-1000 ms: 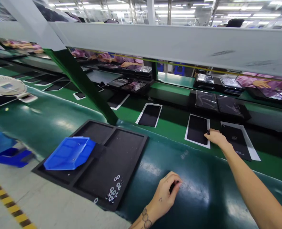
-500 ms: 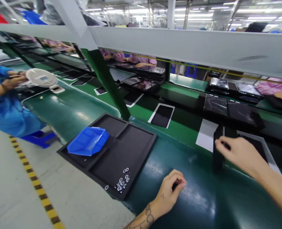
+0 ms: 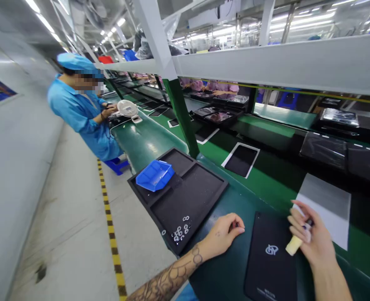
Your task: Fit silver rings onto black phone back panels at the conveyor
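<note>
A black tablet (image 3: 271, 261) lies flat on the green bench, back side up, with a pale logo and small lettering showing. Above its right edge, my right hand (image 3: 317, 238) is closed around a small tool with a pale yellow, block-like end (image 3: 293, 246); the rest of it is mostly covered by my fingers. My left hand (image 3: 224, 233) rests on the bench left of the tablet, apart from it. Its fingers are curled in with thumb and fingertips together, and whatever may be between them is hidden.
Left of my hands is a black compartment tray (image 3: 200, 184) bearing a blue bin (image 3: 155, 175) and several small clear rings (image 3: 179, 233). Beyond the bench, a green conveyor (image 3: 266, 188) carries tablets on white sheets. A co-worker in blue (image 3: 81, 113) sits by a white fan (image 3: 127, 108).
The tablet, held on edge by my right hand before, now lies flat on the bench. My right hand now holds the yellow-ended tool. The view has swung left.
</note>
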{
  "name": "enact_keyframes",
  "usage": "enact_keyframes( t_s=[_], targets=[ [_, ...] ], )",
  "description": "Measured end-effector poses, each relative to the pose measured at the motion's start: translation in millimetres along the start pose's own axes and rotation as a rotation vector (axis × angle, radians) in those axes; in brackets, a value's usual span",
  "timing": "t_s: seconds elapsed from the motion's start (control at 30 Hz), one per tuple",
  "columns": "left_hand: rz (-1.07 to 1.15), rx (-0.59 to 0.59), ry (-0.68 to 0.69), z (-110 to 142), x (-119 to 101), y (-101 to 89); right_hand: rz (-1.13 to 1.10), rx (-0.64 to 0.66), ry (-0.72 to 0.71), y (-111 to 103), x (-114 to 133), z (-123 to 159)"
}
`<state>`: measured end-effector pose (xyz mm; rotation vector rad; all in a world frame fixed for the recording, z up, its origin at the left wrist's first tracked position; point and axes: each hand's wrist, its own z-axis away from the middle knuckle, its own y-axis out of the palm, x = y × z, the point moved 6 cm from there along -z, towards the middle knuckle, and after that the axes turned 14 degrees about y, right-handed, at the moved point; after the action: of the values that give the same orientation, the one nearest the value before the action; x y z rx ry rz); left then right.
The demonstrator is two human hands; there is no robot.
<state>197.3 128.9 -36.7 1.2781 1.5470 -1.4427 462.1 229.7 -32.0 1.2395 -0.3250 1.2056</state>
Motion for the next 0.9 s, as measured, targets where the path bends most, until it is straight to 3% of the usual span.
enact_keyframes(
  t_s=[0.07, 0.17, 0.43, 0.67, 0.9],
  targets=[
    [-0.084, 0.049, 0.016, -18.0, -1.3, 7.9, -0.403, 0.037, -0.113, -37.3, 7.8, -8.7],
    [-0.229, 0.119, 0.068, -41.4, -4.1, 16.6, -0.559, 0.044, -0.103, -60.1, 1.9, -12.2],
    [-0.269, 0.236, 0.113, -80.8, 0.9, 15.3, -0.519, -0.011, -0.098, -28.3, 6.7, -13.8],
    [-0.405, 0.400, 0.069, -100.6, -9.4, 24.1, -0.484, -0.035, -0.134, -23.9, 4.7, -9.7],
    [-0.386, 0.513, 0.051, -119.2, -17.4, 26.5, -0.463, -0.056, -0.142, -21.5, 3.7, -12.6]
  ],
)
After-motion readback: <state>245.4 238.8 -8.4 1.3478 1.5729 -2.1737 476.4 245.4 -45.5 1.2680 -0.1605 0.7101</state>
